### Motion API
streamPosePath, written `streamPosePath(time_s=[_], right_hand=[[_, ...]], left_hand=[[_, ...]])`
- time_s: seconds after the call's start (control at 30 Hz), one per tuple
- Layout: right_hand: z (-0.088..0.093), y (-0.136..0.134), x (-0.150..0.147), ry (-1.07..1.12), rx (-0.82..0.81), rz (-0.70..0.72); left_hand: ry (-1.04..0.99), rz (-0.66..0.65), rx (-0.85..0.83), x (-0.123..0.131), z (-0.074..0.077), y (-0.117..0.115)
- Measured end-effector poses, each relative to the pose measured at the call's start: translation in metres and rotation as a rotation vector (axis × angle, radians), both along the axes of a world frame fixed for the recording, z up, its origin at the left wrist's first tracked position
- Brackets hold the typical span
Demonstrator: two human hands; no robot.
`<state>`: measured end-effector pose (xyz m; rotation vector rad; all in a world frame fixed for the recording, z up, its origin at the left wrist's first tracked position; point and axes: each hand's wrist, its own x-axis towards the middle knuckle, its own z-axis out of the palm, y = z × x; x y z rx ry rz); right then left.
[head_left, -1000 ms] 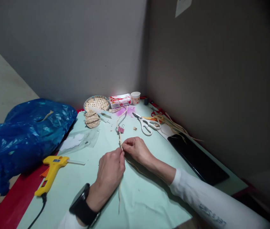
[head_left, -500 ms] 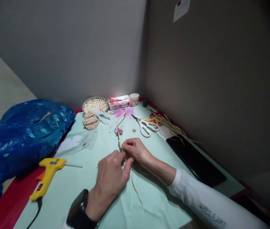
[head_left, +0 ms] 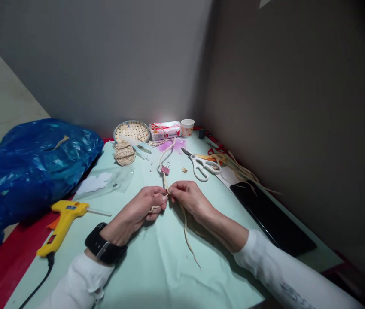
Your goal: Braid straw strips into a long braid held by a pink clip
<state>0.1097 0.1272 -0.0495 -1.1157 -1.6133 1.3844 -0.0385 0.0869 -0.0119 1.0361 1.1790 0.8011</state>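
Both hands are working close together at the near end of a pale cord (head_left: 165,179). The left hand (head_left: 150,204) is pinching narrowly, thumb against fingers, with a thin strand looping over its fingers; the right hand (head_left: 190,197) is pinching the cord just beside it, its fingertips closed on the fibres. Beyond the hands, a pink binder clip (head_left: 165,170) is gripping the cord.

As far as can be judged, the stretch running away from the hands past the clip is already interlaced, plaited or twisted, while a loose strand (head_left: 187,236) is trailing below the right hand, not yet worked in. How many strands are meeting between the fingertips is too small to tell.

The cord is looking dry and fibrous, knobbly where interlaced; the loose strand is lying flat, ribbon-like and slightly wavy. Beyond the left hand, a ribbed oval bundle of twine (head_left: 125,153) is resting near a round, openwork woven basket (head_left: 130,130). Beyond the right hand, white-handled scissors (head_left: 201,165) are lying with their blades pointing away. Left of the left hand, a yellow plastic glue gun (head_left: 63,225) is resting near a crinkled, glossy blue bag (head_left: 37,167). Beneath the hands, the pale green desk (head_left: 153,266) is showing soft creases.
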Motion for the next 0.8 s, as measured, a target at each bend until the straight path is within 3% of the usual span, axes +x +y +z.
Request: streamPosePath(time_s=[0.2, 0.43, 0.8], right_hand=[[0.014, -0.006, 0.001, -0.241, 0.144, -0.010], [0.023, -0.012, -0.001, -0.416, 0.283, -0.069], [0.021, -0.011, -0.001, -0.450, 0.313, -0.050]], left_hand=[[0.304, 0.038, 0.129, -0.013, -0.006, 0.009], [0.256, 0.105, 0.091, -0.012, -0.005, 0.015], [0.239, 0.016, -0.020, -0.017, 0.004, 0.025]])
